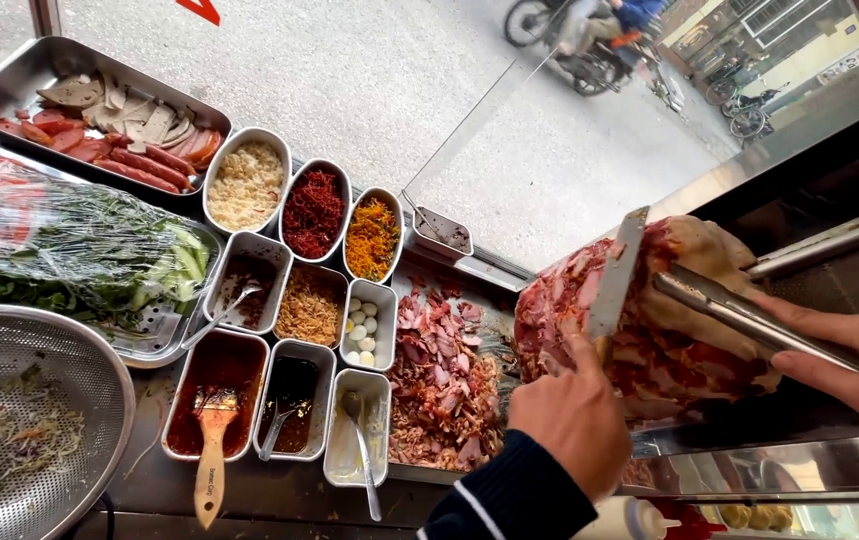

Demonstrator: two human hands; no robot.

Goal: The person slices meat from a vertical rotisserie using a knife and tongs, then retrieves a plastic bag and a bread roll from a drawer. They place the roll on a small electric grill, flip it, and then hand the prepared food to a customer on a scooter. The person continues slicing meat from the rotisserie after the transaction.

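Left hand (571,410), dark striped sleeve, closed round the handle of a knife (617,272); blade upright, flat against the near-left face of the meat (649,340). Right hand (854,360) entering from the right edge, fingers wrapped round steel tongs (739,310); tong arms nearly pressed together, tips dug into the upper right of the meat. Meat itself a big red-and-tan stack at right of centre, leaning on the steel spit housing (829,250) behind.

Just left of the meat, below it, a tray (449,478) heaped with shaved slices (444,375). Left again, a grid of small steel tubs: far row with pale shreds (245,185), dark red shreds (314,212) and orange shreds (372,238); middle row with a spooned brown mix (245,280), fried bits (310,306) and small white eggs (361,334); near row with red sauce (219,385) holding a wooden brush (212,455), dark sauce (291,400) with a spoon, and a pale tub (354,435) with a spoon.

Far left, a long tray (9,85) of sliced sausage and cold cuts. Nearer, greens under cling film (89,255). Near left corner, a metal colander (69,400) with scraps of slaw. Beyond the glass, grey street and a passing motorbike (589,40).
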